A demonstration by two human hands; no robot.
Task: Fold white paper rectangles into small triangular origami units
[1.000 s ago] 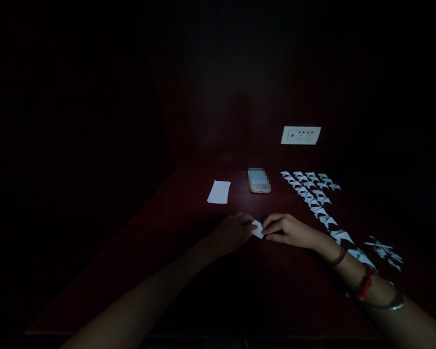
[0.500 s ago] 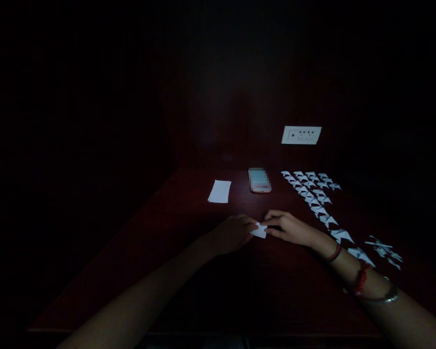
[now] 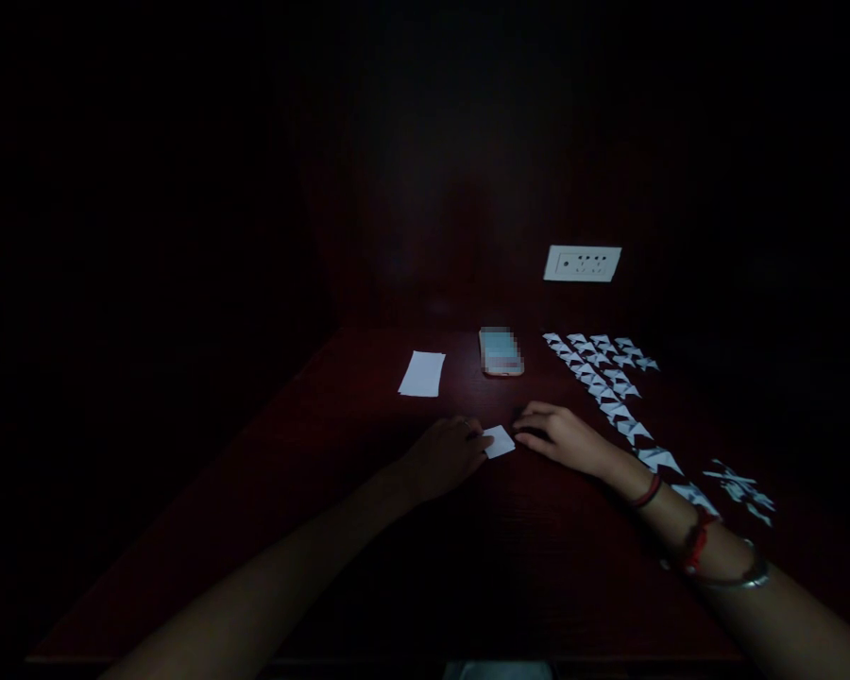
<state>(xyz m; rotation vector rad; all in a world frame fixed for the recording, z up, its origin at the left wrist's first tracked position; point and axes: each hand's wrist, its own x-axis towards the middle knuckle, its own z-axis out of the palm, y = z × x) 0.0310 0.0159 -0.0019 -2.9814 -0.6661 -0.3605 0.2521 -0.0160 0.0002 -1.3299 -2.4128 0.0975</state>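
A small white square of paper (image 3: 500, 442) is pinched at its left edge by my left hand (image 3: 445, 457), near the middle of the dark red table (image 3: 368, 567). Just to the right of the paper, my right hand (image 3: 563, 438) hovers or rests with its fingers bent and apart, holding nothing. A narrow gap separates its fingertips from the paper. Whether the square is one layer or folded I cannot tell. Bracelets circle my right wrist.
Beyond my hands lie a stack of white paper sheets (image 3: 423, 374) and a phone (image 3: 501, 352). Rows of folded white paper pieces (image 3: 599, 389) run along the right, beside a pile of paper strips (image 3: 740, 486). A socket panel (image 3: 582, 263) is on the back wall.
My right hand has let go of the paper and drawn slightly away from it. The paper has turned a little and shows more of its face, held by my left hand.
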